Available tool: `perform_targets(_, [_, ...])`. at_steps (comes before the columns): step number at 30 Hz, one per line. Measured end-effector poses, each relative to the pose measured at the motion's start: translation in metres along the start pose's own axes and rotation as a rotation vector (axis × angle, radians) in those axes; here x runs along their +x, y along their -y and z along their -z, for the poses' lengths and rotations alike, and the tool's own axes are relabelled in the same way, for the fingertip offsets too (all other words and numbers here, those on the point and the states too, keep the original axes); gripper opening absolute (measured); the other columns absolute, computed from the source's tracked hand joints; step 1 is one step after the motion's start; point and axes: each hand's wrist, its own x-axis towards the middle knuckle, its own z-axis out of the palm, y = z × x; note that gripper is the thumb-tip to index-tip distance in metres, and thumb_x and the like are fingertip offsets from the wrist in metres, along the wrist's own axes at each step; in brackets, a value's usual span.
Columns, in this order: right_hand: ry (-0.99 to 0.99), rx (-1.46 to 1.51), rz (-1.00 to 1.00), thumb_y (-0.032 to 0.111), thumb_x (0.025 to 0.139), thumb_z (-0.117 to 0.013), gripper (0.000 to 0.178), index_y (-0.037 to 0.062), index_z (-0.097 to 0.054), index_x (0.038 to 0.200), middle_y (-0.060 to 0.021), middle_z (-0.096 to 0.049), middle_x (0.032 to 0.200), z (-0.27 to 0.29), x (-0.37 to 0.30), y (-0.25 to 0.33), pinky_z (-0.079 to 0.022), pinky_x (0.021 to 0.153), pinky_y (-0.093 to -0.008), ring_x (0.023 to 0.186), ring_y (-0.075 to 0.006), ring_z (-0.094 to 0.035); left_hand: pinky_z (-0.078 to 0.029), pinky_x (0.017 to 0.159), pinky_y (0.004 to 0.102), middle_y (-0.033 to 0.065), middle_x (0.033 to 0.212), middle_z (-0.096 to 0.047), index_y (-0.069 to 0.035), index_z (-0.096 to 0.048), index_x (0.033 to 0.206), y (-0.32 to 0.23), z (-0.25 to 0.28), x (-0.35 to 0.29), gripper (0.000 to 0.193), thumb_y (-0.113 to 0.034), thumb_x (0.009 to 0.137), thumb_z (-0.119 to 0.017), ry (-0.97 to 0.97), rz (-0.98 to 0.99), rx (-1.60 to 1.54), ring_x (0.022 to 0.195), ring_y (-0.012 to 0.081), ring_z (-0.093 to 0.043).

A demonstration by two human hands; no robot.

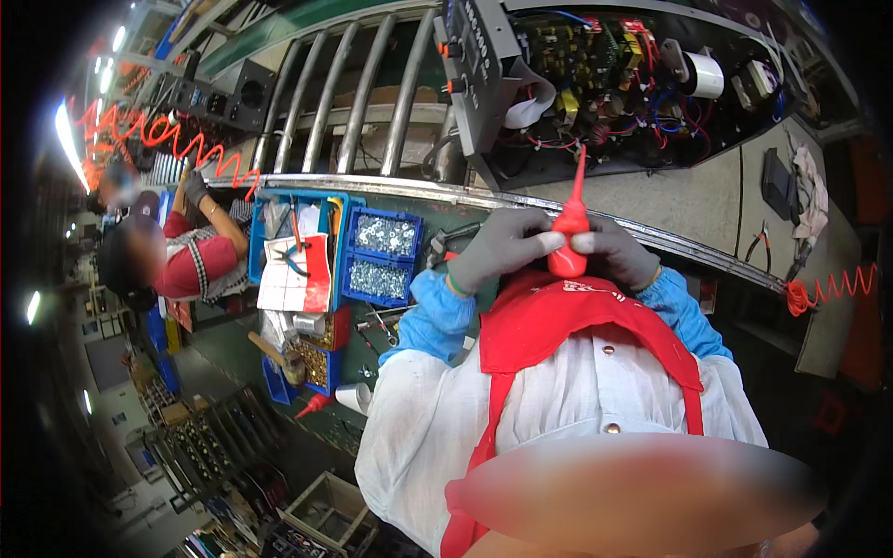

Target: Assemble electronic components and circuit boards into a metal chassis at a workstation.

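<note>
Both of my hands wear grey gloves and close on a red squeeze bottle (pixel 569 225) held upright in front of my apron. My left hand (pixel 502 245) grips it from the left, with the thumb against its side. From the other side, my right hand (pixel 618 251) presses its thumb to the bottle. The long pointed nozzle reaches to the near edge of an open black equipment housing (pixel 642 167). Inside this housing are circuit boards, coloured wires and a white cylindrical part (pixel 704 76). Its front panel (pixel 476 70) with orange knobs faces left.
Metal rollers (pixel 370 98) run left of the housing. Blue bins of small metal fasteners (pixel 381 259) stand at my left, near a blue tray with pliers (pixel 291 258) and a mallet (pixel 279 361). A co-worker (pixel 200 251) is farther left. Red coiled hoses (pixel 833 286) hang on both sides.
</note>
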Motion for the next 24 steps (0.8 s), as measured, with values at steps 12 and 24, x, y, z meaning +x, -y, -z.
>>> perform_targets(12, [-0.173,0.42,0.831,0.032,0.089,-0.07,0.063,-0.0016,-0.044,0.135,-0.0197,-0.051,0.136,0.163,-0.083,0.043,-0.04,0.104,-0.0421,0.123,-0.0309,-0.051,-0.044,0.095,0.0483,0.0218,0.115,-0.057,0.001,-0.051,0.126,0.054,0.043,0.061,0.062,-0.017,0.072,-0.076,-1.06,-0.133,0.671,0.109,0.0405,-0.055])
perform_targets(24, [0.104,1.179,0.901,0.026,0.085,-0.07,0.069,-0.0039,-0.039,0.139,-0.0256,-0.041,0.143,0.276,-0.079,0.109,-0.04,0.102,-0.0495,0.131,-0.0424,-0.04,-0.05,0.085,0.0365,0.0151,0.108,-0.067,-0.003,-0.059,0.123,0.021,0.017,0.07,0.045,0.002,0.079,-0.058,-1.213,-0.063,0.634,0.097,0.0299,-0.067])
